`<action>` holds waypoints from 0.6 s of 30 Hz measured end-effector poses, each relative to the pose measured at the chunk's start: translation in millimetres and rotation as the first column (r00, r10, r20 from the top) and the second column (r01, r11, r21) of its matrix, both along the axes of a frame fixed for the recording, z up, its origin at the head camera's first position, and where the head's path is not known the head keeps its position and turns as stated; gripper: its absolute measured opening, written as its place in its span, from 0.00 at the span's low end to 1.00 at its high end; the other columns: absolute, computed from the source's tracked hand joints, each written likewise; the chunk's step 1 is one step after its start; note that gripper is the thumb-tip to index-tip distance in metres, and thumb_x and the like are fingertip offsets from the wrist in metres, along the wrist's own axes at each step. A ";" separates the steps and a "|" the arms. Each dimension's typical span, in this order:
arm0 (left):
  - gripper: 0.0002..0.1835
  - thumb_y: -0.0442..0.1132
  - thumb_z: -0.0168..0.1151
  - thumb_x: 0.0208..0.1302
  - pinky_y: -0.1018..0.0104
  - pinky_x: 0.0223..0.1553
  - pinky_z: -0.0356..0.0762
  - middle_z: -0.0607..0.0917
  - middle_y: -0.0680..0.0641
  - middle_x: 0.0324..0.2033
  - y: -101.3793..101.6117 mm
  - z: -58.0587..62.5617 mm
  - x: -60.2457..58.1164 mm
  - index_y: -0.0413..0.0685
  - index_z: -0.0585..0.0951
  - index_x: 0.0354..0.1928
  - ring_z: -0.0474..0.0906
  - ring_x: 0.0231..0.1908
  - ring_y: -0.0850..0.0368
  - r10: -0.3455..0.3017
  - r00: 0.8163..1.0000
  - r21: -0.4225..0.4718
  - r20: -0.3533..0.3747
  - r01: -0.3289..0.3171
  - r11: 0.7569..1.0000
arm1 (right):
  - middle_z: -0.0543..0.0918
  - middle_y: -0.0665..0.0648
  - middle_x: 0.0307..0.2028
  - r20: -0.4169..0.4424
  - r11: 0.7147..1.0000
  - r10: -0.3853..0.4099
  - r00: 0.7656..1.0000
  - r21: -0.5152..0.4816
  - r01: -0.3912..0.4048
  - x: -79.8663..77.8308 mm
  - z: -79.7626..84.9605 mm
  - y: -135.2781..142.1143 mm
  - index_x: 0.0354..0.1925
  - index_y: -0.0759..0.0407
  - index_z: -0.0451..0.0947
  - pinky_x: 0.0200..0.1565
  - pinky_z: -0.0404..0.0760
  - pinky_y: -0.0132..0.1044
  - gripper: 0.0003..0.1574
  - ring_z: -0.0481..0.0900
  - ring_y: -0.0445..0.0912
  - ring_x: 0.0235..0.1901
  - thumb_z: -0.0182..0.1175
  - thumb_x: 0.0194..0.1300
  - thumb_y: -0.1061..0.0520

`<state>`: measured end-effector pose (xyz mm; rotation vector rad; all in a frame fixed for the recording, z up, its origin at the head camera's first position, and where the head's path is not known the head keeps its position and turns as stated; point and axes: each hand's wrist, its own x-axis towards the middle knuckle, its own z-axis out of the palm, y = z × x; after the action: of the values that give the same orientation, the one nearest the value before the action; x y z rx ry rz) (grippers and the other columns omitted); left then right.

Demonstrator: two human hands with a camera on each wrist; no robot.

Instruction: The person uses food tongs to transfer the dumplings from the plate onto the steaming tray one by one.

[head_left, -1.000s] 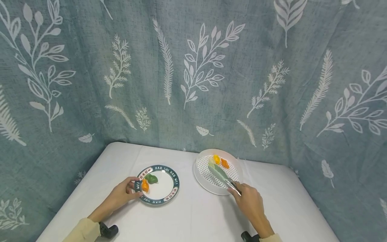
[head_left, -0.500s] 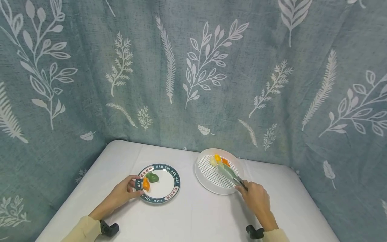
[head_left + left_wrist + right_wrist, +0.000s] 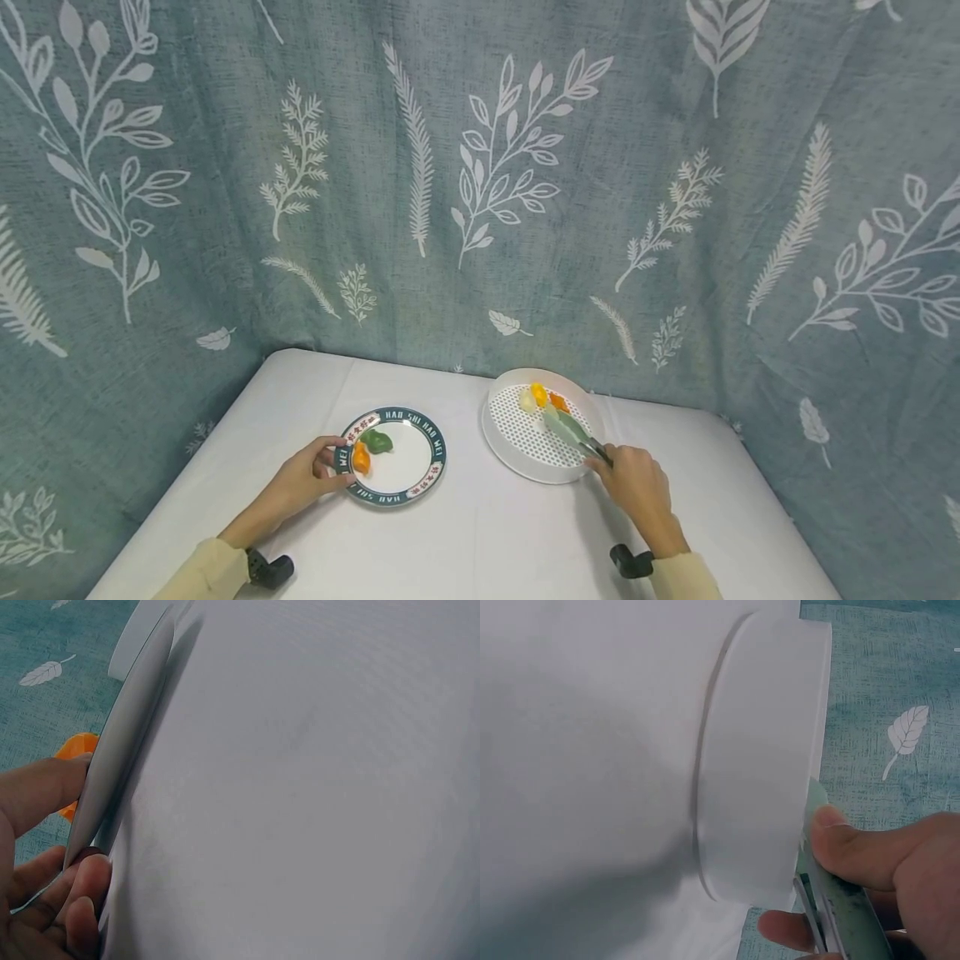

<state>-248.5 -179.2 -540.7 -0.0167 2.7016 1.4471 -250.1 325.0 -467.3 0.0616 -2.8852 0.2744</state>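
My left hand [image 3: 303, 479] grips the left rim of a green-bordered white plate [image 3: 408, 467], thumb on top and fingers below. On the plate lie a green pepper-shaped piece [image 3: 377, 442] and an orange one [image 3: 361, 458]. My right hand [image 3: 637, 487] holds tongs [image 3: 570, 428] with pale green ends, angled down into a round white perforated basket [image 3: 517, 462]. Inside the basket sit a pale piece [image 3: 527, 402], a yellow piece [image 3: 539, 394] and an orange piece [image 3: 558, 402]. The tong ends overlap the near edge of that orange piece. In the right wrist view, the basket wall hides those ends.
A white cloth covers the table [image 3: 480, 542], and the plate and basket stand apart on it. Behind and at the sides hangs a teal leaf-print curtain [image 3: 420, 317], close to the basket's far rim. Dark devices [image 3: 272, 570] are strapped at both wrists.
The right hand has moved the tongs right, from over the pale piece to the orange piece in the basket. The pale piece now lies uncovered beside the yellow one. The left hand stays on the plate.
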 end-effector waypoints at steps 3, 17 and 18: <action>0.43 0.52 0.80 0.54 0.60 0.33 0.71 0.80 0.47 0.45 0.2 0.0 0.1 0.46 0.72 0.69 0.71 0.36 0.52 0.004 1.000 -0.009 -0.001 -0.004 1.000 | 0.67 0.50 0.16 0.027 1.000 -0.003 1.000 0.006 0.003 -1.3 2.2 -0.8 0.23 0.56 0.75 0.21 0.63 0.39 0.23 0.65 0.45 0.18 0.72 0.64 0.46; 0.41 0.50 0.80 0.54 0.61 0.33 0.72 0.80 0.46 0.44 2.2 2.2 1.6 0.47 0.73 0.69 0.71 0.36 0.52 0.013 1.000 -0.017 0.012 -0.013 1.000 | 0.65 0.51 0.17 -0.012 0.999 -0.039 0.999 -0.026 0.039 1.4 7.2 1.3 0.30 0.59 0.81 0.20 0.60 0.40 0.22 0.64 0.46 0.19 0.76 0.59 0.44; 0.42 0.50 0.80 0.54 0.61 0.33 0.72 0.79 0.46 0.44 2.0 2.3 1.9 0.47 0.73 0.69 0.71 0.36 0.52 0.014 1.000 -0.019 0.013 -0.014 1.000 | 0.65 0.51 0.17 -0.030 0.999 -0.036 0.999 -0.031 0.035 1.8 7.8 1.2 0.33 0.61 0.83 0.20 0.60 0.40 0.22 0.63 0.46 0.19 0.76 0.59 0.44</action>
<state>-246.7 -177.2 -538.4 -0.0465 2.7106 1.4196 -248.3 326.2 -459.5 0.0087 -2.8483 0.3084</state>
